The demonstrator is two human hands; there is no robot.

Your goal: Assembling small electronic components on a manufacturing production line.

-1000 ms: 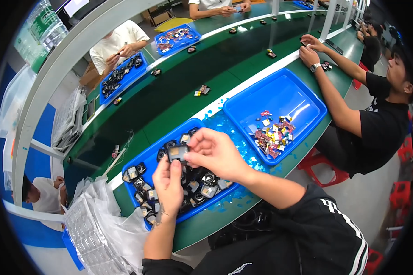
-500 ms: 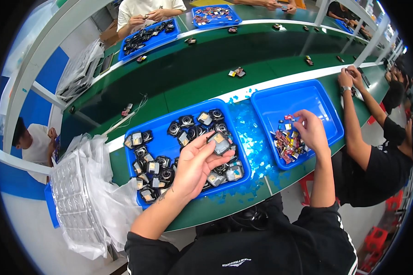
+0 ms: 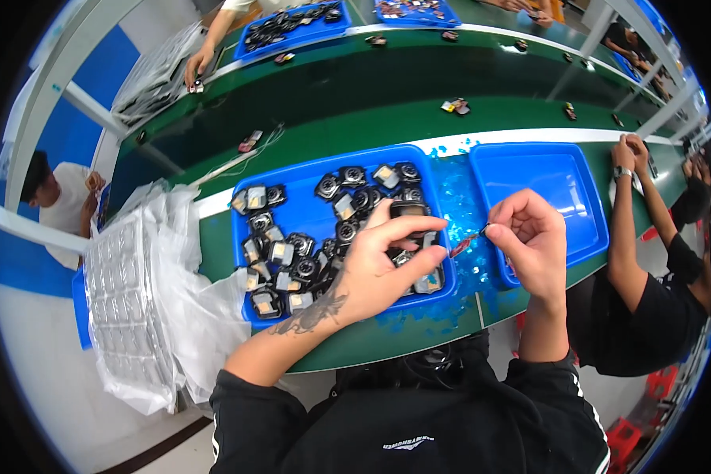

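My left hand (image 3: 383, 265) is above the left blue tray (image 3: 291, 188), fingers curled round a dark square-faced watch body (image 3: 409, 208). Its thumb tip comes close to a small reddish part (image 3: 464, 246), perhaps a little circuit board; whether they touch is hard to tell. The thumb and forefinger of my right hand (image 3: 533, 237) pinch the other end of that part, over the gap between the trays. Many black watch bodies with pale backs (image 3: 281, 253) lie in the left tray. My right hand and wrist hide most of what the right blue tray (image 3: 533, 170) holds.
Blue film scraps (image 3: 468, 201) litter the bench between the trays. Wrapped clear plastic trays (image 3: 122, 304) stand at the left. Small parts (image 3: 456, 106) sit on the green belt beyond. A co-worker's arm (image 3: 622, 205) is at the right; another's hand (image 3: 201, 67) reaches across the far side.
My right hand has left the right tray's pile and moved left, now pinching a small reddish part beside my left hand. The watch body has tilted in my left hand. The view has shifted.
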